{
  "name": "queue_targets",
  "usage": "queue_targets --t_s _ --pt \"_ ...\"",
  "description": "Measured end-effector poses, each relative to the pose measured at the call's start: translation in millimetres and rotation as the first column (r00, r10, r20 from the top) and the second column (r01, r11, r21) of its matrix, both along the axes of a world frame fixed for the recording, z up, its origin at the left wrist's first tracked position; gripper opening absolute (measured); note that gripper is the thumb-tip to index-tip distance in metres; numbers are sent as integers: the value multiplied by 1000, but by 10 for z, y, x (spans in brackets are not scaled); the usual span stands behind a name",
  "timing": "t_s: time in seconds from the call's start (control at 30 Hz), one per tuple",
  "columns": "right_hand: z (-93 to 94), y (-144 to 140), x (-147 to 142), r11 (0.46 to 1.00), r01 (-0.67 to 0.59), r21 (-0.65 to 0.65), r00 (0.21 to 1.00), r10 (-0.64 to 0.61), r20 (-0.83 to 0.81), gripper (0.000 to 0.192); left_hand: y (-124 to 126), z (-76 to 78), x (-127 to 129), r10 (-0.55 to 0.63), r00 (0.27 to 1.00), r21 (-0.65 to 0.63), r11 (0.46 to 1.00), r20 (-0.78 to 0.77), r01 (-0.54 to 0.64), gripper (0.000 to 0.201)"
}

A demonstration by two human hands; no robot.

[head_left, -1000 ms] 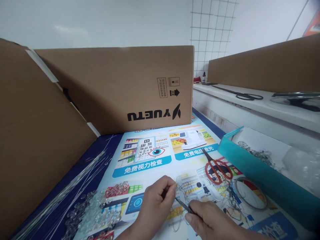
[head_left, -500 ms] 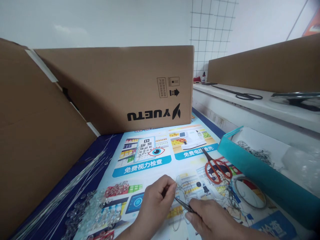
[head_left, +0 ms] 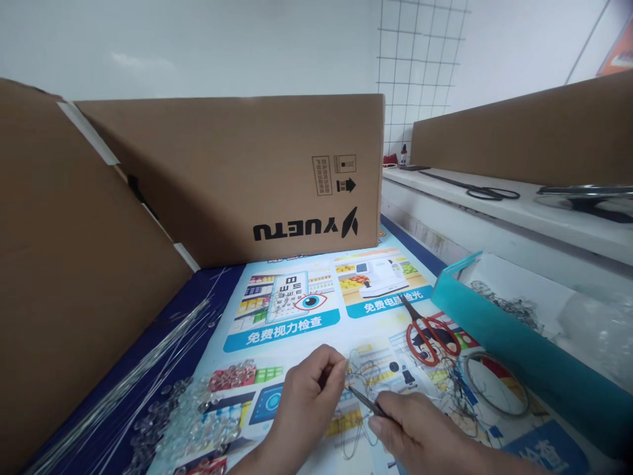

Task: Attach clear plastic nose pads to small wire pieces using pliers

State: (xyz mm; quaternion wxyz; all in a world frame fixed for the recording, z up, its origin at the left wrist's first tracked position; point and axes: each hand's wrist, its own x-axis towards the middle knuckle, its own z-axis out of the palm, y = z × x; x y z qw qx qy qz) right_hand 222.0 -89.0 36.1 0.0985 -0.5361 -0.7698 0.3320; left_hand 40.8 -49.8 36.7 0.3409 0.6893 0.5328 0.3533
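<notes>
Two bare hands work close together low over the bench, both forearms cut off by the bottom edge. The left hand [head_left: 314, 399] has its fingers drawn together at the tips in a pinch on fine wire [head_left: 350, 456]; the stretch inside that grip is hidden. Thin loops of it show between the hands and just beyond them, too faint against the printed poster [head_left: 291, 356] to trace end to end. The right hand [head_left: 418, 429] is closed around a slim dark tool [head_left: 364, 400], its point angled toward the left fingertips; whether it touches the wire cannot be made out, and its handle is hidden in the palm.

Clear beads [head_left: 198, 415] spread left of the hands, the nearest cut off by the frame. Red-handled scissors [head_left: 419, 322] lie beyond the right hand, near a dark tangle [head_left: 457, 389] whose strands blur together, and a ring [head_left: 525, 390]. At right, a teal box [head_left: 514, 359] holds more tangled metal and cloudy plastic [head_left: 598, 336], its near end out of frame.
</notes>
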Motion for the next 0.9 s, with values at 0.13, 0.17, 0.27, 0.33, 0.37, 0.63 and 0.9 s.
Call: queue_targets --t_s 0.13,0.17,0.27,0.33,0.37,0.63,0.9 --pt "-11 5 2 1000 -11 28 999 9 45 24 -10 -14 8 46 997 -10 999 55 -45 20" --pt "-10 3 -3 999 -4 32 998 3 55 24 -17 -16 9 52 997 -7 999 63 -52 20" --pt "-4 -2 -16 1000 9 23 999 -10 47 23 -42 -23 13 40 997 17 999 66 -41 20" --pt "-2 -4 -20 1000 8 12 1000 -8 20 24 -57 -32 16 30 998 35 999 62 -32 20" --pt "-1 -4 -19 1000 5 8 1000 -5 9 24 -63 -38 19 27 998 42 999 59 -29 20" --pt "-7 -4 -13 1000 -15 19 1000 15 3 24 -64 -68 28 15 996 65 998 84 -21 17" --pt "-53 -8 -8 982 -62 178 988 35 151 22 -58 -88 44 48 994 20 999 100 -51 20"
